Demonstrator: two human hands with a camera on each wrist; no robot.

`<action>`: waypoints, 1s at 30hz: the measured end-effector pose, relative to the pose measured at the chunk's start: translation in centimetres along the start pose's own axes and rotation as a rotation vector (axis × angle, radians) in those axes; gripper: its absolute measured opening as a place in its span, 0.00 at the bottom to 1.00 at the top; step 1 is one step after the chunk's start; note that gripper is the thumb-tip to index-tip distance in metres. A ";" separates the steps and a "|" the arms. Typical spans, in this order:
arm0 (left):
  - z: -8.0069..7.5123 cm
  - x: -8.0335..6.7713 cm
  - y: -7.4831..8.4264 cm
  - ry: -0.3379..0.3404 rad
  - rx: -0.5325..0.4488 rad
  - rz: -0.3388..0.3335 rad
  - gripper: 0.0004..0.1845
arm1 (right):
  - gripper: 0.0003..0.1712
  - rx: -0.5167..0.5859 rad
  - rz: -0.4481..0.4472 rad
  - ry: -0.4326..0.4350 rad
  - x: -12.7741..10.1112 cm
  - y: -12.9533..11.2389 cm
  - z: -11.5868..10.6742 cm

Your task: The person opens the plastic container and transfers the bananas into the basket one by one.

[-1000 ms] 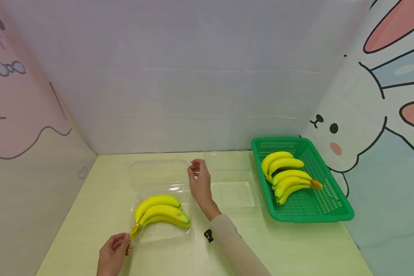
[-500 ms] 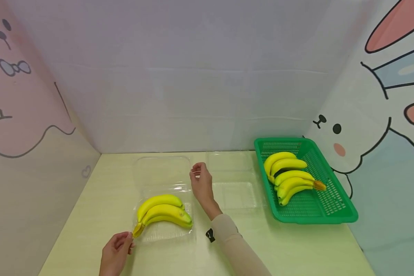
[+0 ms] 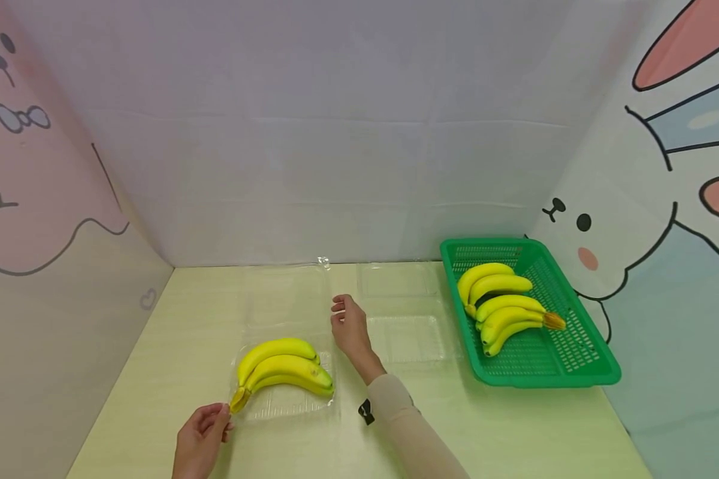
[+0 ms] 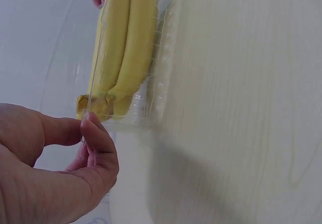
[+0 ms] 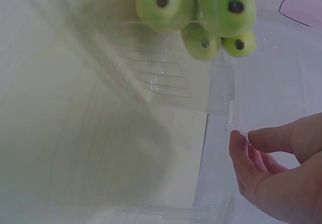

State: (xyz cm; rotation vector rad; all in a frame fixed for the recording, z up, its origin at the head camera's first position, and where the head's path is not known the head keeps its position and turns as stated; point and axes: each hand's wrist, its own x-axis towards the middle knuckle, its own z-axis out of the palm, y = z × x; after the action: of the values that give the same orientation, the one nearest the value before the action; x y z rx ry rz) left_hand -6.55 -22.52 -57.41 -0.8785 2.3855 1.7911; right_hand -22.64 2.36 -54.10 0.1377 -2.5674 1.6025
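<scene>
A bunch of yellow bananas [image 3: 284, 369] lies in the clear plastic box [image 3: 275, 409], in the head view left of centre. My left hand [image 3: 200, 432] pinches the box's near-left rim beside the stem end; the left wrist view shows thumb and finger on the thin edge. The see-through lid [image 3: 287, 293] stands tipped back behind the tray, a crinkled corner at its upper right. To the right of the lid is my right hand [image 3: 350, 329], fingers loosely bent. In the right wrist view its fingertips are right by a clear plastic edge, thumb and forefinger slightly apart.
A second clear plastic box [image 3: 407, 339] lies opened out right of my right hand. Beyond it, a green basket [image 3: 548, 376] holds more banana bunches [image 3: 497, 313]. A white back wall [image 3: 359, 199] and printed side panels enclose the pale table [image 3: 138, 399].
The lid's right corner has moved back and up, away from my right hand, which has dropped slightly toward me and loosened its fingers. My left hand stays at the rim.
</scene>
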 end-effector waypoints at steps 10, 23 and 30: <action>0.4 0.2 -0.4 0.008 0.010 0.002 0.18 | 0.22 -0.026 0.016 -0.022 0.0 0.6 0.2; 0.4 0.0 -0.2 0.014 0.014 -0.006 0.18 | 0.14 -0.069 0.062 -0.078 -0.3 0.9 0.2; 0.4 0.1 -0.2 0.012 0.018 -0.009 0.17 | 0.10 -0.124 0.097 -0.122 -0.4 0.9 0.1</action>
State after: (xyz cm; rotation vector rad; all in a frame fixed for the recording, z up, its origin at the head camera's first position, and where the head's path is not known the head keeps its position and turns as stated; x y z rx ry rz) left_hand -6.66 -22.20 -57.82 -0.8995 2.3971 1.7634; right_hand -22.41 2.63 -55.02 0.1047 -2.7983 1.5035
